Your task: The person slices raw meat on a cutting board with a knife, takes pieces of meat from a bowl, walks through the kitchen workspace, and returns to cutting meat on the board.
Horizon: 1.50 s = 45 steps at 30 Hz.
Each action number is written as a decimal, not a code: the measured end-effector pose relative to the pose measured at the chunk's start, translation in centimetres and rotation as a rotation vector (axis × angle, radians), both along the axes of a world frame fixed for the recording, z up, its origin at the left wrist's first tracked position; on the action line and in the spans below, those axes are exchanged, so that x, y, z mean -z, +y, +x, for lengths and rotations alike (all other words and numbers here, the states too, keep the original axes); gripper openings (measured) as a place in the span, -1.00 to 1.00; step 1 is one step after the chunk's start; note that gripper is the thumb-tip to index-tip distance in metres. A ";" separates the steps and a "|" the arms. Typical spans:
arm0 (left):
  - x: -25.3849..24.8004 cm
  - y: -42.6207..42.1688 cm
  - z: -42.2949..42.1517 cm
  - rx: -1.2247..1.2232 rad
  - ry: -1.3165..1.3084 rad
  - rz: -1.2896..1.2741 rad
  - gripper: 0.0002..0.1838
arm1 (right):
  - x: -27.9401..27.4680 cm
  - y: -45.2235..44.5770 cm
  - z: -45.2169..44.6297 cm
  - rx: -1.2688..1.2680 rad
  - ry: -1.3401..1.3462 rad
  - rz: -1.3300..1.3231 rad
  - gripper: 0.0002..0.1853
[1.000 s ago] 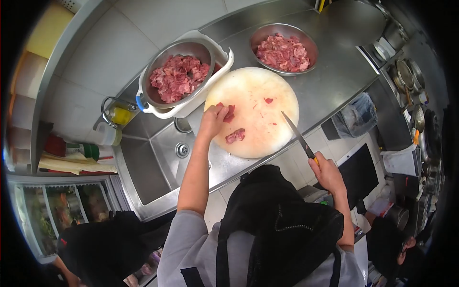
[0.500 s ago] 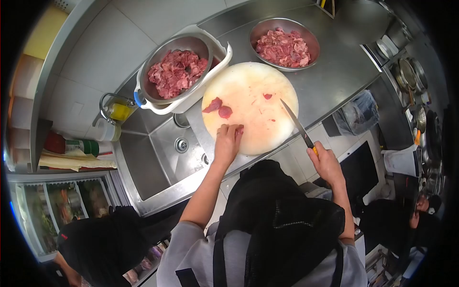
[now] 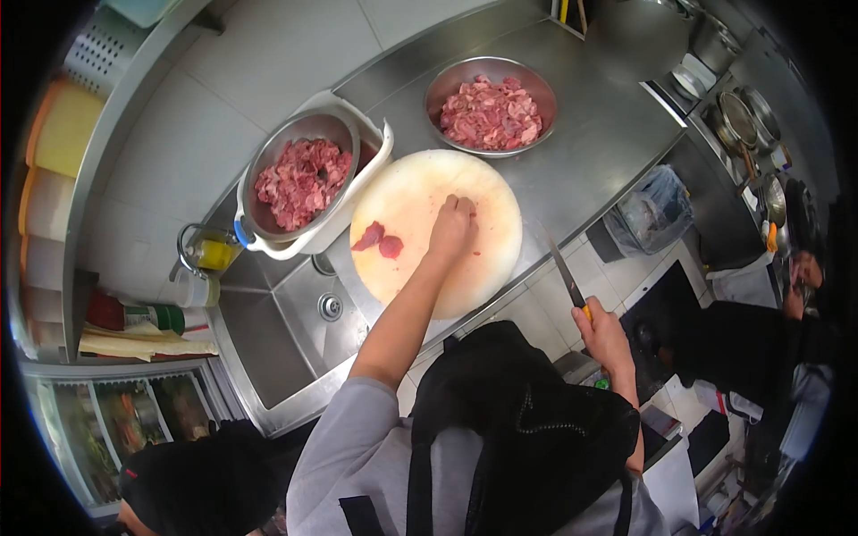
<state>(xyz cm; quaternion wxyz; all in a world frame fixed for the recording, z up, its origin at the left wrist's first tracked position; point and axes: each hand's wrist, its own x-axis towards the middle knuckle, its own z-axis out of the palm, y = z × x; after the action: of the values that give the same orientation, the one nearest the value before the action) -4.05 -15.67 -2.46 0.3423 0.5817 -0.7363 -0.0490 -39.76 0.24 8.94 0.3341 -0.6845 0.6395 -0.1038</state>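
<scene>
My left hand (image 3: 454,230) is over the upper middle of the round white cutting board (image 3: 420,290), its fingers bent together; what they hold, if anything, is hidden beneath them. Two dark red meat pieces (image 3: 390,247) lie side by side on the board's left part. In my right hand (image 3: 603,338) is a knife (image 3: 566,275) with a yellow and black handle, its blade pointing up and left just off the board's right edge. Cut meat fills a steel bowl (image 3: 547,112) behind the board. Another steel bowl (image 3: 252,214) of meat sits tilted in a white tub (image 3: 380,156) at the left.
A steel sink (image 3: 268,344) lies left of the board, with a tap (image 3: 185,250) behind it. A lined bin (image 3: 648,210) stands beyond the counter's right edge. One person (image 3: 201,482) is at lower left, another (image 3: 737,348) at right. Pans hang at far right.
My left hand has moved from the board's near edge up and right to its upper middle. The piece of meat that lay near that edge no longer shows. The knife stays in my right hand.
</scene>
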 end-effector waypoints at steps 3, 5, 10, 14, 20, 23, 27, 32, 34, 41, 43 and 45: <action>-0.9 1.4 0.0 -0.025 0.090 0.183 -0.73 | 0.6 0.0 -1.1 0.020 -0.013 0.038 -0.64; -2.1 2.0 0.2 -0.026 0.992 0.642 -0.75 | 0.7 -0.5 -1.7 0.031 -0.032 0.054 -0.64; -5.3 4.0 0.5 0.062 1.566 0.636 -0.68 | 1.3 -2.4 -2.6 -0.003 -0.018 0.018 -0.63; -8.2 4.9 -0.5 0.016 1.708 0.635 -0.67 | 1.1 -3.8 -3.0 -0.067 -0.049 0.002 -0.64; -5.8 5.3 -1.0 -0.115 1.398 0.534 -0.72 | 2.2 -5.2 -3.8 -0.138 -0.071 -0.001 -0.67; -6.1 2.9 -0.9 -0.159 1.408 0.450 -0.71 | 2.1 -5.2 -4.4 -0.161 -0.100 -0.048 -0.68; -11.2 -6.2 -2.1 -0.216 1.274 0.230 -0.69 | 1.6 -4.5 -5.8 -0.124 -0.083 -0.063 -0.67; -12.4 -17.8 -4.6 -0.314 0.488 -0.095 -0.47 | 3.5 -2.9 -6.7 -0.041 -0.117 -0.037 -0.67; -14.5 -15.7 -4.1 -0.261 0.482 -0.092 -0.51 | 3.8 -2.9 -6.6 -0.030 -0.088 -0.049 -0.68; -11.3 -7.0 14.9 -0.487 0.147 -0.204 -0.69 | 2.3 -4.6 -3.3 -0.054 -0.030 -0.069 -0.65; -10.7 -4.1 22.1 -0.663 0.206 -0.216 -0.76 | 0.9 -5.3 -1.4 -0.099 0.011 -0.073 -0.65; -10.9 -2.6 27.7 -0.773 0.227 -0.155 -0.77 | -0.3 -5.6 0.8 -0.098 0.015 -0.062 -0.65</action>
<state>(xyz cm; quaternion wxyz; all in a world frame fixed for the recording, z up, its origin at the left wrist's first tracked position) 23.63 -18.31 8.40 0.4574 0.7788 -0.4227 0.0751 -38.92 -5.35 9.23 0.3127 -0.7259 0.6041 -0.1020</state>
